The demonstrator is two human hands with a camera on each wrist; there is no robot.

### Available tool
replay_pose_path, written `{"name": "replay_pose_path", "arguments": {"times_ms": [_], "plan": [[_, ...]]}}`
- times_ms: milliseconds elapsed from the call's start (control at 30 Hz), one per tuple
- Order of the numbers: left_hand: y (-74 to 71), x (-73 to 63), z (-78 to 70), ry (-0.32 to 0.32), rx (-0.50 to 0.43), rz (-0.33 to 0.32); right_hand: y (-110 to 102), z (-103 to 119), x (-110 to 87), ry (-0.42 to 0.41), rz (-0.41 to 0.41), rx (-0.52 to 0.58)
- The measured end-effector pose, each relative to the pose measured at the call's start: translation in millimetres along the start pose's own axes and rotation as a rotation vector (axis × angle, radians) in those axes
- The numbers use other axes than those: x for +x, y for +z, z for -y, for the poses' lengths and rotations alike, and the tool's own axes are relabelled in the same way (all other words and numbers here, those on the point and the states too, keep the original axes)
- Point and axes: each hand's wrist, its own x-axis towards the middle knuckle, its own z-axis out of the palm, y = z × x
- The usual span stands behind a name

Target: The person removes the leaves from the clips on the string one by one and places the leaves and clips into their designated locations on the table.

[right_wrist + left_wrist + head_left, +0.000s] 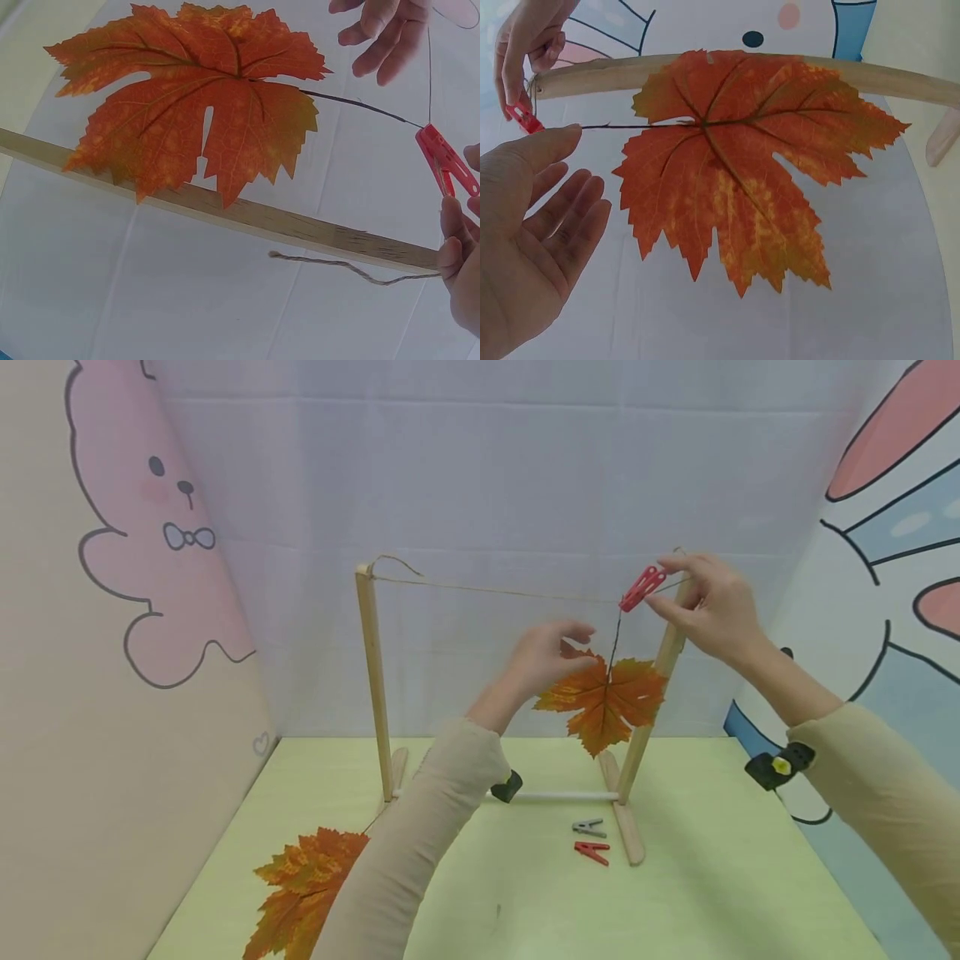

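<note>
An orange maple leaf (607,702) hangs by its dark stem from a red clothespin (642,588) on the twine (487,589), near the right post. My right hand (712,602) holds the clothespin by its handle ends, thumb and fingertips on either side, as the right wrist view shows the clothespin (442,157) partly. My left hand (543,656) is beside the leaf with fingers apart and nothing gripped. In the left wrist view its thumb lies close to the stem (637,126); whether they touch I cannot tell.
The twine runs between two wooden posts (375,685) joined low by a white rod (570,797). A grey clothespin (588,827) and another red clothespin (592,852) lie on the table (697,877). More orange leaves (307,885) lie at the left, partly behind my left sleeve.
</note>
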Motion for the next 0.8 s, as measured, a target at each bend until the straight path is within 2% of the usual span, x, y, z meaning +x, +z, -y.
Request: {"name": "replay_pose_path", "arguments": {"times_ms": [100,300,600,800], "plan": [[9.4,2.8,-4.6,0.011,-0.019,-0.024,-0.3,-2.4,0.2,0.022,0.017,0.009],[25.6,8.0,-12.8,-0.002,0.008,-0.078,-0.5,-6.7,0.9,0.032,0.033,0.002],[38.3,12.6,-19.6,-0.037,0.054,-0.152,-0.4,-3.7,3.9,0.051,0.079,0.0],[44.5,13.4,-18.6,-0.029,-0.012,-0.192,-0.1,-1.6,2.5,0.096,0.112,-0.002]]}}
